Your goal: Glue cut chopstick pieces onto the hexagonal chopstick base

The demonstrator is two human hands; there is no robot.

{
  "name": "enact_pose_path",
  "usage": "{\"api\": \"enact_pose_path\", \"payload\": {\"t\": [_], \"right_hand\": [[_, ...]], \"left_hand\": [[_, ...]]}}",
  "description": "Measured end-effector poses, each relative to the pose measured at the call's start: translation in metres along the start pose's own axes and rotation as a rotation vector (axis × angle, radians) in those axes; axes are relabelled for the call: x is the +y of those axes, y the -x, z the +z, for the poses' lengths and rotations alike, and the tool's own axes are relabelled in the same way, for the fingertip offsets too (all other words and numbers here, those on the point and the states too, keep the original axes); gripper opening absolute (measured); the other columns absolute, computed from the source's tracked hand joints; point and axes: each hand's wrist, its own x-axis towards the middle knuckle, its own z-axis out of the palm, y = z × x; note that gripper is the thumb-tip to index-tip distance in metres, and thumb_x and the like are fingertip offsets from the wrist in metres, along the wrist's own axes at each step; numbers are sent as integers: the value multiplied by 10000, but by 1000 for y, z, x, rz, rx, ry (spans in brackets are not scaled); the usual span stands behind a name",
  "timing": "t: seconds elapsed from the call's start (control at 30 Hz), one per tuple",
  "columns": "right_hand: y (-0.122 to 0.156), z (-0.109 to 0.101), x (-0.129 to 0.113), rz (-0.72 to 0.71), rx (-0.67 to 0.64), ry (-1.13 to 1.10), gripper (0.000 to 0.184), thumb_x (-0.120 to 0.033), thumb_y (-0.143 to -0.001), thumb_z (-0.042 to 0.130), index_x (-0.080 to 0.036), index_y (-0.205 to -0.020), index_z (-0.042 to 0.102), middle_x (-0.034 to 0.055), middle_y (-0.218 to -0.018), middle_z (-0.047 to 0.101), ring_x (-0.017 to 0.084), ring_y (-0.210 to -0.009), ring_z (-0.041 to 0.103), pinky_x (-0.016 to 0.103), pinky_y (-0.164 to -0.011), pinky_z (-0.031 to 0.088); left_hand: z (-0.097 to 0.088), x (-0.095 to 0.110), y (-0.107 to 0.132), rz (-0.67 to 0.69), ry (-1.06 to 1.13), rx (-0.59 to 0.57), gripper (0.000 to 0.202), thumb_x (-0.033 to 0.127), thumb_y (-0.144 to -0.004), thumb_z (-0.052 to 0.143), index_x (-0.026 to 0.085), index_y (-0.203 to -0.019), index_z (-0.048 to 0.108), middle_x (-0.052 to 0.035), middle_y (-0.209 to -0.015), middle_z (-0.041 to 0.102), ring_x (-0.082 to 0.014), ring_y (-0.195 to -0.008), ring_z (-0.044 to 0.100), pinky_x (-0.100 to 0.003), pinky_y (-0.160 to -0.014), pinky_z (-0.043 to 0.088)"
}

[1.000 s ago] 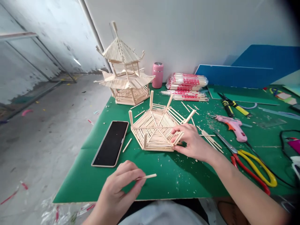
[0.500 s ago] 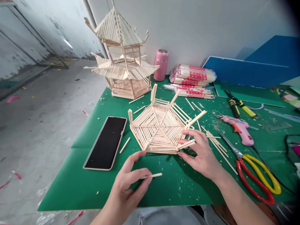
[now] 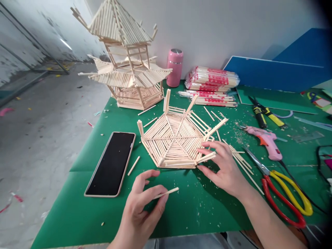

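Observation:
A short wooden stick (image 3: 172, 191) is pinched in my left hand (image 3: 145, 200), between thumb and a finger, with the index finger raised and curled. That hand is over the green table, just in front of a hexagonal wooden-stick base (image 3: 173, 138). The base has stick strips laid in triangular sections, with posts at its corners, some leaning outward. At its front right corner, my right hand (image 3: 220, 166) holds the base, thumb outside and fingers behind the leaning post. Exactly where those fingertips touch is partly hidden.
A stick pagoda (image 3: 129, 76) stands behind, left of a pink bottle (image 3: 175, 68) and wrapped stick bundles (image 3: 212, 81). A phone (image 3: 110, 164) lies left. On the right are loose sticks (image 3: 242, 160), scissors (image 3: 280, 193), a pink glue gun (image 3: 267, 140) and pliers (image 3: 267, 112).
The camera view has shifted slightly. My left hand has drawn a little away from the base's front left corner, still pinching the stick. My right hand stays at its corner.

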Motion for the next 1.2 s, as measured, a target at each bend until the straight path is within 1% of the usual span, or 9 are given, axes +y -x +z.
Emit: {"api": "enact_pose_path", "payload": {"t": [0.1,0.2,0.33,0.43,0.53,0.77,0.9,1.03,1.2], "right_hand": [[17,-5,-12,143,121,-94,461,-188,-745,586,-234,-1179,436,76,-1128,484,234,-1054,440,417,-907,364],[42,-4,-36,321,248,-366,334,-165,-784,534,-233,-1107,480,57,-985,514,180,-888,507,321,-762,443],[65,4,-76,326,135,-776,315,-218,-796,517,-242,-1108,480,25,-851,519,151,-776,514,281,-692,458],[67,10,-94,334,144,-905,191,-214,-794,522,-250,-981,528,1,-785,517,126,-693,512,247,-623,448],[64,9,-97,318,133,-884,92,-153,-801,505,-231,-835,543,-9,-723,525,115,-659,511,227,-580,421],[56,1,-91,200,92,-731,62,-153,-791,518,-205,-809,545,2,-700,558,125,-651,518,243,-591,406],[52,0,-90,202,97,-712,62,-155,-791,511,-204,-807,546,2,-707,558,124,-654,520,249,-606,408],[49,0,-89,223,94,-720,57,-162,-794,511,-204,-798,549,-2,-698,557,120,-648,521,243,-596,412],[56,-6,-76,269,137,-677,200,-178,-796,513,-241,-984,534,-4,-780,586,123,-711,562,231,-649,461]], "left_hand": [[-1,8,4,11,104,19,145,69,-750,550,197,-815,577,-45,-819,575,-158,-776,560,-234,-632,457],[3,20,7,25,209,-10,177,44,-747,546,192,-841,572,-19,-731,578,-116,-629,543,-204,-567,450],[15,38,7,43,262,-6,154,51,-739,562,189,-805,582,-4,-657,586,-105,-568,525,-193,-539,438],[22,47,7,103,301,-12,154,57,-734,564,194,-802,587,1,-628,591,-106,-556,524,-191,-528,436],[23,51,9,140,279,18,157,57,-730,565,194,-808,577,13,-595,572,-100,-528,504,-189,-510,429],[22,48,13,132,184,22,157,67,-731,573,192,-825,571,22,-603,584,-91,-516,507,-175,-495,431],[23,49,8,194,174,57,181,65,-732,567,182,-867,594,12,-605,585,-92,-522,510,-170,-499,442],[23,51,1,222,126,62,112,75,-736,554,166,-769,610,20,-532,522,-92,-481,488,-168,-456,422],[23,50,-1,110,116,-6,103,133,-769,544,178,-793,633,7,-572,564,-99,-496,528,-173,-471,439]]}}
